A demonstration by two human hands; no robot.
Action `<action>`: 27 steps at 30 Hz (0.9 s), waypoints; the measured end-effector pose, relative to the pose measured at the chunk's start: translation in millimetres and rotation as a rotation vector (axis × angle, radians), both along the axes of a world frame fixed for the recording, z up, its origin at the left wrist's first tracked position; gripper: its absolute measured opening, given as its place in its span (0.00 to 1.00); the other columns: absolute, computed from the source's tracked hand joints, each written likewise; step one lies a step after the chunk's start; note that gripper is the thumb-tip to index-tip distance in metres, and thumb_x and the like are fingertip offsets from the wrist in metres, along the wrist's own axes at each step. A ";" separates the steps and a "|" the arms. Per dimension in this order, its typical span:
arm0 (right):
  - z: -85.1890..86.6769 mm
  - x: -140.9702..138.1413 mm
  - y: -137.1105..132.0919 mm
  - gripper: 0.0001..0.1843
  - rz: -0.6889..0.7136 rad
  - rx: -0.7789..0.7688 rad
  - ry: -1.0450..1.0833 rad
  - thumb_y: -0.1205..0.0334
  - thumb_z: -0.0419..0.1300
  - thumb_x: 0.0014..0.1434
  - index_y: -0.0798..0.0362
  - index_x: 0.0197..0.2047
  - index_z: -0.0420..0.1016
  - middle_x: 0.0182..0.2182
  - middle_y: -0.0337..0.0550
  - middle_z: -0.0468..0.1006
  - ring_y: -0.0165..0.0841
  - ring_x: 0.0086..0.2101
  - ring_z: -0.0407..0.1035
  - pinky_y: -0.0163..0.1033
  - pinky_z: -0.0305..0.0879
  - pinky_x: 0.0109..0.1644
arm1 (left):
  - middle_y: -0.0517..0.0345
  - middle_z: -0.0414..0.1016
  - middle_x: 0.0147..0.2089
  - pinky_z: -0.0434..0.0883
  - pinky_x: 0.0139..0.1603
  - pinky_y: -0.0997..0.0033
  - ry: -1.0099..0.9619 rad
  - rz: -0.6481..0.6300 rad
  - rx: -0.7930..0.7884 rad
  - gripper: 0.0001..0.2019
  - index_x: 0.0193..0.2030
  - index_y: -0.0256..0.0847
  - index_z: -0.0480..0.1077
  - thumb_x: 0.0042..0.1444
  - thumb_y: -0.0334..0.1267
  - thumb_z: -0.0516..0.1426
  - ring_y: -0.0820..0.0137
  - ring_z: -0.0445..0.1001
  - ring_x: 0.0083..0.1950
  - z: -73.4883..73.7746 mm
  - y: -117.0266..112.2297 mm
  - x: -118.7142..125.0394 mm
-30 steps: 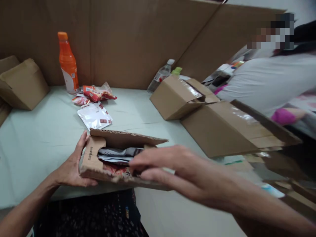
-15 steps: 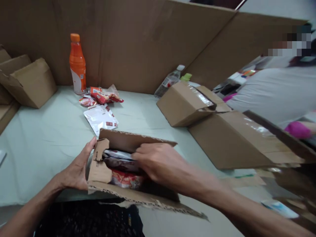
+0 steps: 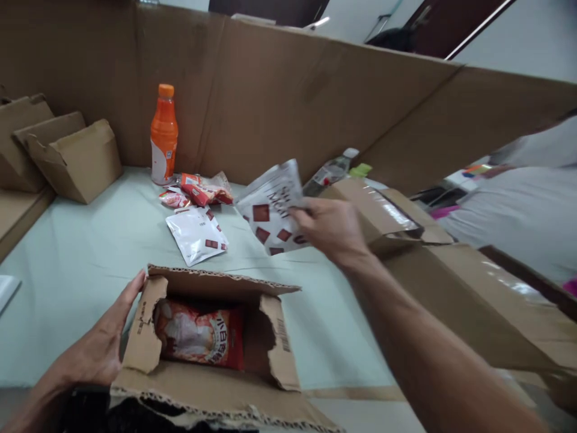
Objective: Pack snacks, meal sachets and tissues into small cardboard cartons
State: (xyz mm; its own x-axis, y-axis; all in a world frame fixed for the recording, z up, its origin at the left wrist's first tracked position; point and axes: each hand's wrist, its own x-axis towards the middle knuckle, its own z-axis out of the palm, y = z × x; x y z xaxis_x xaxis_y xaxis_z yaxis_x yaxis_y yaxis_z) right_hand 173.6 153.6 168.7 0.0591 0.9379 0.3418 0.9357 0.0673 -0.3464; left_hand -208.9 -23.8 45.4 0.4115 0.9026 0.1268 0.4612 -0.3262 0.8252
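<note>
One white pouch (image 3: 265, 201), right edge part-hidden by right hand (image 3: 331, 225) pinching it tight, top slanting up-right; left hand (image 3: 106, 340) beside left-right-long carton (image 3: 202, 391), fingers mostly hidden, can't tell grip.

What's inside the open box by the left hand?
One red printed packet is visible inside the open box. The floor directly beneath the packet is covered, so anything under it can't be seen.
</note>
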 end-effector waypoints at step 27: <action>45.0 -54.6 -118.1 0.09 0.778 -0.023 0.085 0.59 0.56 0.65 0.43 0.38 0.78 0.27 0.38 0.79 0.34 0.25 0.71 0.37 0.67 0.27 | 0.54 0.37 0.83 0.50 0.78 0.31 -0.116 -0.009 0.009 0.59 0.80 0.62 0.29 0.55 0.59 0.67 0.37 0.45 0.81 18.5 1.2 19.1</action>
State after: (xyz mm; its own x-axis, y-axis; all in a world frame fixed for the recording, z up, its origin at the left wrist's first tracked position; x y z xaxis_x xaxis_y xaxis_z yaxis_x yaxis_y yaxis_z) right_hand 119.0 35.5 213.6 -0.5930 0.7274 0.3451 0.5931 0.6846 -0.4238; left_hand -189.8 -22.6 63.9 0.4014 0.8977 0.1818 0.3599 -0.3371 0.8700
